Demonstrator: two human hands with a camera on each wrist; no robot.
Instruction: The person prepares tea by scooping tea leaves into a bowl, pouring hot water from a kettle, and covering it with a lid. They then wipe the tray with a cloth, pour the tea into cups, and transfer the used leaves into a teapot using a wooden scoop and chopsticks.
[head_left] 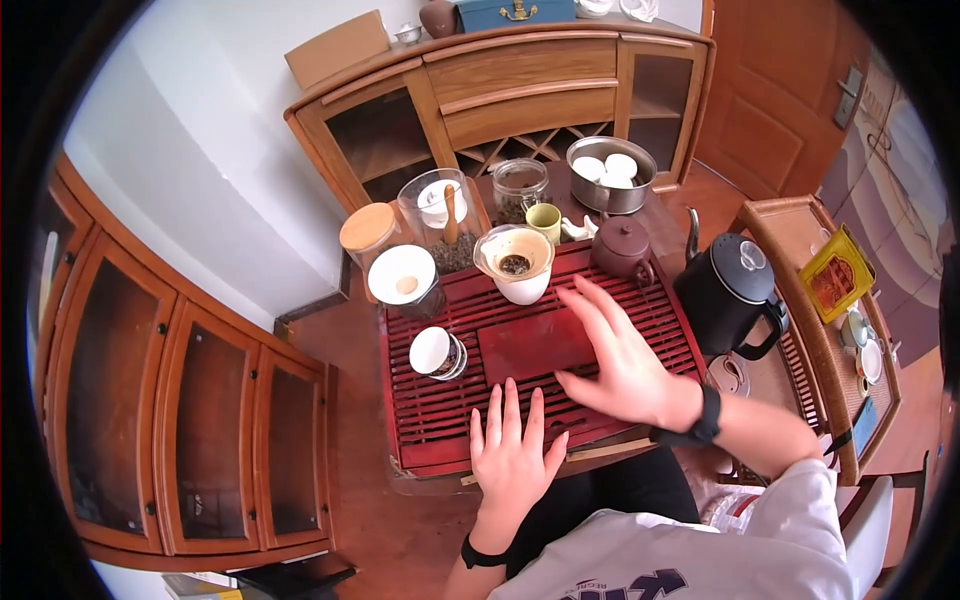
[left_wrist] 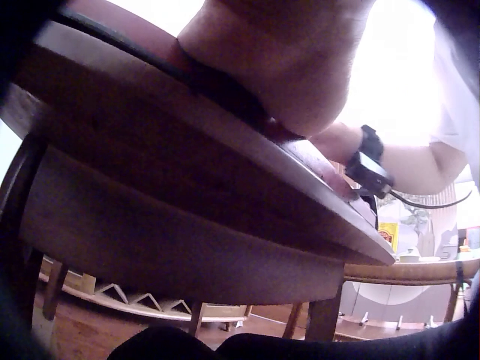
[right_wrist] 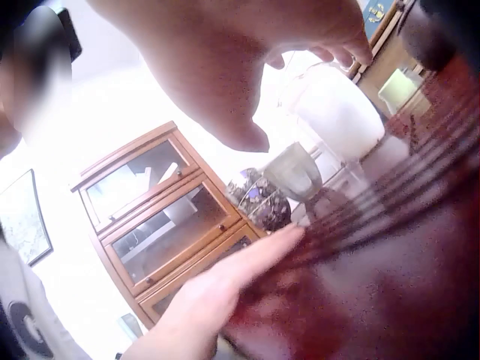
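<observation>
My left hand [head_left: 512, 455] lies flat at the near edge of the slatted red tea tray [head_left: 535, 345], fingers straight and pointing away from me. Over the tray's right half, my right hand [head_left: 622, 365] is held with fingers extended and thumb spread, gripping nothing. Ahead of its fingertips stands a white cup [head_left: 523, 290] topped by a filter cone [head_left: 535, 245] with dark wet contents. A small patterned cup [head_left: 437, 354] sits left of the tray's middle. The right wrist view shows the white cup [right_wrist: 341, 112] beyond my right fingers.
Behind the tray are a brown teapot [head_left: 622, 248], a green cup [head_left: 544, 221], glass jars [head_left: 520, 185] and a metal pot [head_left: 612, 190] holding white cups. A black kettle [head_left: 725, 290] stands at the right, by a rattan side table [head_left: 800, 385] with a yellow packet [head_left: 838, 275].
</observation>
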